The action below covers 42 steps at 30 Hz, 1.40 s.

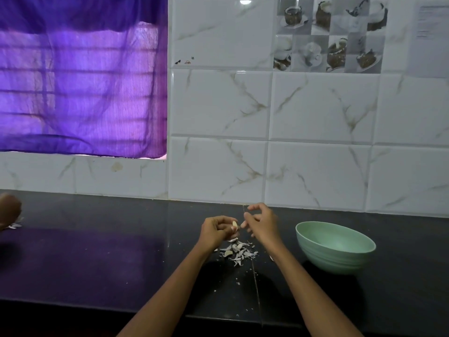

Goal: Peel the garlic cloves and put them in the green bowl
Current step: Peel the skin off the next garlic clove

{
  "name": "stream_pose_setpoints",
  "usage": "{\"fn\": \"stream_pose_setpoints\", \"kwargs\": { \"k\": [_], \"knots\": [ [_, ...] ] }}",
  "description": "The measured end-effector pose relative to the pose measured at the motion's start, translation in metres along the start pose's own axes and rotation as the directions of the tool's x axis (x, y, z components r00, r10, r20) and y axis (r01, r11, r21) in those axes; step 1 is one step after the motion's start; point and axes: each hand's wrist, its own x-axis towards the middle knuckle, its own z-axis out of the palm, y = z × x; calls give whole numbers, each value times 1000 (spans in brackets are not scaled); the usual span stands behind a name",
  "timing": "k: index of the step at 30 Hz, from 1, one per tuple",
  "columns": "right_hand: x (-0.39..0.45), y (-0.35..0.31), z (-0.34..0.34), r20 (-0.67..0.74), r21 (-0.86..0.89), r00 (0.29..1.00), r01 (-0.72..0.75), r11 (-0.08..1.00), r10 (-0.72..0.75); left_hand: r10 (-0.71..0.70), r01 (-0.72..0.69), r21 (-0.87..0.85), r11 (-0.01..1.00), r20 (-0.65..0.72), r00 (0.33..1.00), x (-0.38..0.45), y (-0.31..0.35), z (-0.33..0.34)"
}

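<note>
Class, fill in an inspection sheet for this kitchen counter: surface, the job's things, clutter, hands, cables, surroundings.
Surface: dark counter, glossy, flecked with bits of skin.
Job's things: garlic clove held in the left hand; green bowl to the right, nothing visible inside.
Clutter: pile of garlic skins under the hands, cloves mixed in; brown object at the left edge, unclear.
Hands: left hand grips the clove; right hand beside it, fingers curled, hold unclear.
Cables: nothing seen.
Surroundings: marbled wall tiles; purple curtain.

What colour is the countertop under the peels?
Glossy black countertop, peels pale against it; head view.
</note>
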Motion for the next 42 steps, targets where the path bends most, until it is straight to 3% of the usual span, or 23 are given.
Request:
{"fn": "stream_pose_setpoints", "kwargs": {
  "k": [7,11,14,17,25,36,42],
  "knots": [
    [-1,-1,-1,8,-108,999,54,993,-54,7,-8,-24,1000,-27,1000,1,-2,-1],
    [-2,-2,2,155,-114,980,147,983,-128,-11,9,-14,1000,-90,996,3,-3,-1],
    [-4,1,4,253,-265,950,253,931,-186,-26,23,-23,999,-116,993,4,-2,-1],
    [-6,2,4,244,-348,937,324,880,-249,-33,30,-27,999,-121,992,5,-2,-2],
    [-6,0,2,205,-340,921,385,858,-332,-35,29,-50,998,-124,992,4,1,-1],
    [-7,-1,1,221,-410,942,326,852,-254,1,-8,-23,1000,-269,963,-1,7,0],
    [-3,3,-1,139,-463,974,224,858,-180,8,-6,6,1000,-292,956,1,3,-1]
  ]
}}
